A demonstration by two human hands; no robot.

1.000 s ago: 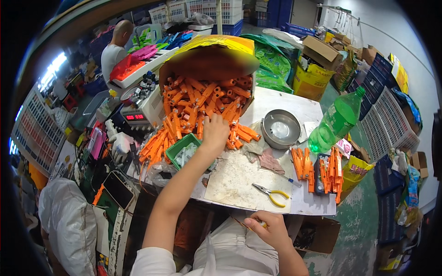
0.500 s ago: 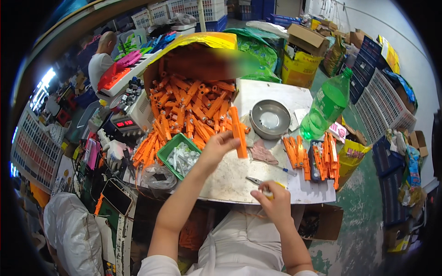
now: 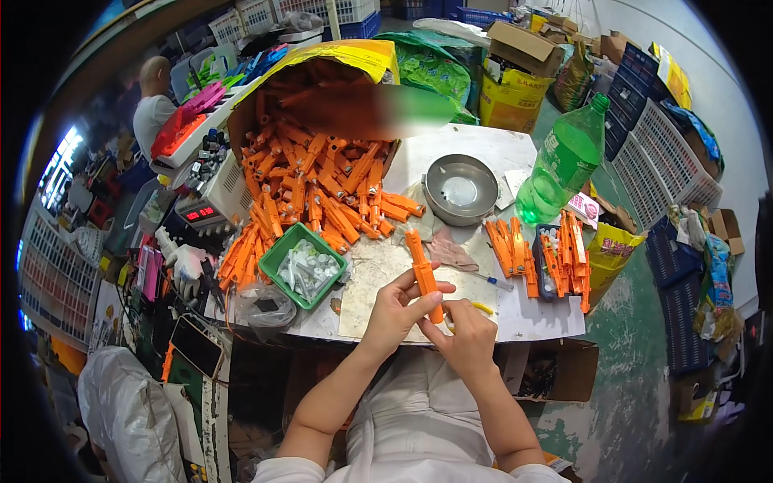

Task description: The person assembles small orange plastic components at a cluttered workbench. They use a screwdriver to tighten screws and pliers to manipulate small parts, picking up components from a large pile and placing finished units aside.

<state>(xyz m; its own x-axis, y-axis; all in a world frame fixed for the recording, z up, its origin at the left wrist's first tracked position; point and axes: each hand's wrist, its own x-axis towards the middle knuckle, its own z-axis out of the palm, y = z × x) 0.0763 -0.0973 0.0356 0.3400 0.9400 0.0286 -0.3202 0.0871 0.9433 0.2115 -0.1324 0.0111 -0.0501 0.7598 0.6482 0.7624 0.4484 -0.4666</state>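
My left hand (image 3: 396,312) is closed round a long, narrow orange plastic piece (image 3: 424,278), held tilted above the near edge of the table, its pale tip pointing away from me. Close against its lower end is my right hand (image 3: 469,334), fingers curled together; what they pinch, if anything, is hidden. Just beyond those fingers shows a yellow handle (image 3: 482,307), mostly covered by the hand. A green basket (image 3: 278,283) of clear and white small parts stands to the left. Behind it many similar orange pieces (image 3: 318,173) spill from a yellow-edged sack.
A metal bowl (image 3: 460,191), a pink cloth (image 3: 451,250) and a blue-capped pen (image 3: 493,282) lie on the white table (image 3: 531,315). At right are finished-looking rows of orange pieces (image 3: 568,258) and a tall green bottle (image 3: 561,157). A power supply (image 3: 211,211) stands at left.
My left hand has brought the orange piece down and nearer to me. My right hand has moved up and left to meet its lower end. The view has shifted slightly.
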